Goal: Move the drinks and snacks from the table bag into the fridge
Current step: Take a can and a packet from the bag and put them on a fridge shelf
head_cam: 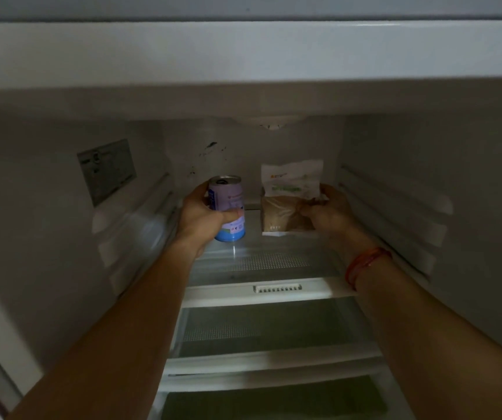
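Both my arms reach into the open fridge, over its top glass shelf [261,262]. My left hand [201,216] is wrapped around a pale purple and blue drink can [228,207], upright, its base at or just above the shelf. My right hand [331,210] grips the right side of a snack bag [289,198], white on top with a clear lower half showing brown contents. The bag stands upright near the back of the shelf, a little right of the can. A red string bracelet [364,263] circles my right wrist.
The fridge interior is dim. A label sticker [107,171] is stuck on the left wall. Shelf rails [395,213] line the right wall. Below the top shelf are a second glass shelf [267,328] and a drawer [274,401].
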`<state>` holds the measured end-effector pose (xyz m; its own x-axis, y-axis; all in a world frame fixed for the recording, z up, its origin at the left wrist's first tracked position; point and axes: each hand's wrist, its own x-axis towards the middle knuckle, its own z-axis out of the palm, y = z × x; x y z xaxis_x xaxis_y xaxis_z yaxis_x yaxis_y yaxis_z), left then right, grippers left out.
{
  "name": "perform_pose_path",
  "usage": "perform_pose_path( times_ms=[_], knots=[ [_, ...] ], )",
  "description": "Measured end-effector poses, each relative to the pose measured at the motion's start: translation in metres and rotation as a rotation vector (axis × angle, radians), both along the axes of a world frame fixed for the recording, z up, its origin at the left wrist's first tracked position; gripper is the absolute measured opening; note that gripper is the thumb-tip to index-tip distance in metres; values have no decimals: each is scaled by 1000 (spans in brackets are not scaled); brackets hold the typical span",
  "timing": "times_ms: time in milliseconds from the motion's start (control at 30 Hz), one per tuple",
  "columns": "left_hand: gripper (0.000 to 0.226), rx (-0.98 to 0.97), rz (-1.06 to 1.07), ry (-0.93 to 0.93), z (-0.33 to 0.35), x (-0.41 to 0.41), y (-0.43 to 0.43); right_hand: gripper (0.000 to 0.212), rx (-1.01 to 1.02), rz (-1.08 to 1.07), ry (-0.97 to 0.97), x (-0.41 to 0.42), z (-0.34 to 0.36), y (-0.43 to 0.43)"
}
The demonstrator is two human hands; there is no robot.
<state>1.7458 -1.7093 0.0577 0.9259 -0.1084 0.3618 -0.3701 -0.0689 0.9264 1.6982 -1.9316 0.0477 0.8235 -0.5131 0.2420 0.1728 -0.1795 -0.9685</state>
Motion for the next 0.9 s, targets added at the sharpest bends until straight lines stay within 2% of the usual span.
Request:
perform_pose_path(
  times_ms=[267,400,433,533,600,800,900],
  knots=[
    [49,30,-16,-7,1,-1,8,34,-68,22,43,5,-4,-1],
    [50,50,-23,-16,2,-6,9,40,-91,27,57,3,-3,-1],
    [50,57,-27,-13,3,-8,10,49,-89,23,80,3,-4,-2],
    [47,70,-30,-23,5,-16,13,98,-99,12,113,21,-21,-20],
    [45,84,-20,-56,6,-22,15,108,-135,0,118,18,-23,-18],
    [33,313,81,-265,5,-48,29,81,-285,-99,125,-63,3,32],
    [43,461,157,-361,4,-68,37,77,-356,-77,108,-94,8,47]
  ],
)
